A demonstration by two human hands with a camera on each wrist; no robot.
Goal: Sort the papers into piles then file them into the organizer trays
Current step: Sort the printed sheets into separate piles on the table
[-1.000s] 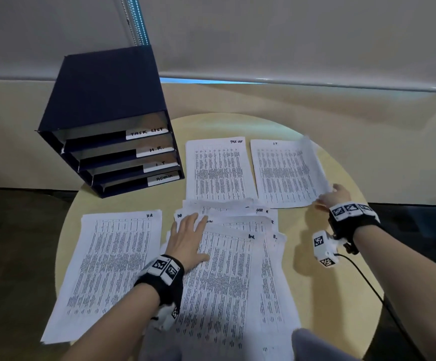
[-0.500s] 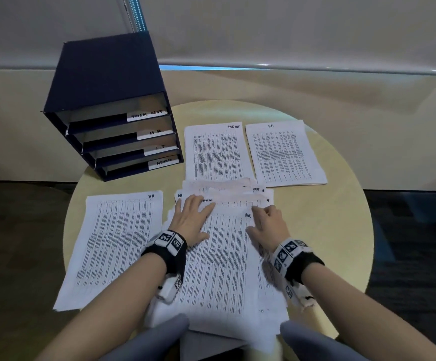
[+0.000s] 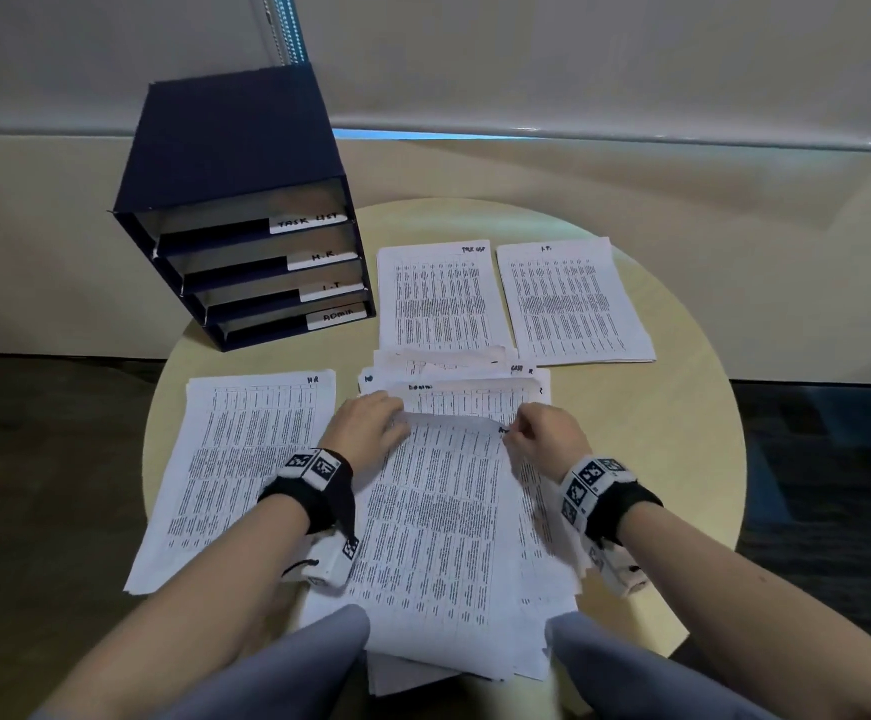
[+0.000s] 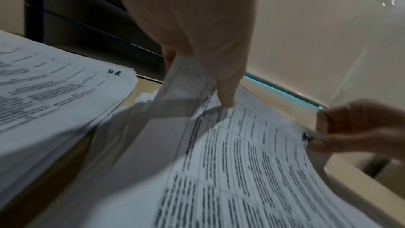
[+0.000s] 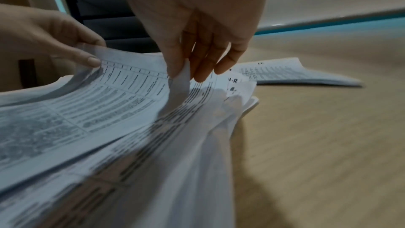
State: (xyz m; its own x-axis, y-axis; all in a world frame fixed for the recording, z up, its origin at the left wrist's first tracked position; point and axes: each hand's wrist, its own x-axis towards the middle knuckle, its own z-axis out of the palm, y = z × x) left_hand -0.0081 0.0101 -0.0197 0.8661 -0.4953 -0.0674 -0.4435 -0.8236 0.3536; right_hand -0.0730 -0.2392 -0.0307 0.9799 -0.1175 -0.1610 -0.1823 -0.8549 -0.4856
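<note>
A messy stack of printed sheets [image 3: 454, 563] lies at the near middle of the round table. Both hands lift the far edge of its top sheet [image 3: 449, 491]. My left hand [image 3: 371, 431] pinches the sheet's far left corner [image 4: 190, 79] between thumb and fingers. My right hand [image 3: 537, 433] pinches the far right corner [image 5: 181, 75], where a handwritten label sits. Sorted piles lie around: HR pile [image 3: 235, 470] at left, Task List pile [image 3: 436, 298] and I.T. pile [image 3: 573, 304] at the back. The navy organizer [image 3: 246, 210] stands back left with labelled trays.
The round wooden table [image 3: 682, 459] has bare surface on its right side. Its edge drops to dark floor on both sides. A beige wall and window blind stand behind. My knees [image 3: 319, 667] sit under the near edge.
My right hand left the I.T. pile at back right and came to the middle stack. Both hands now pinch the top sheet's far corners and raise that edge.
</note>
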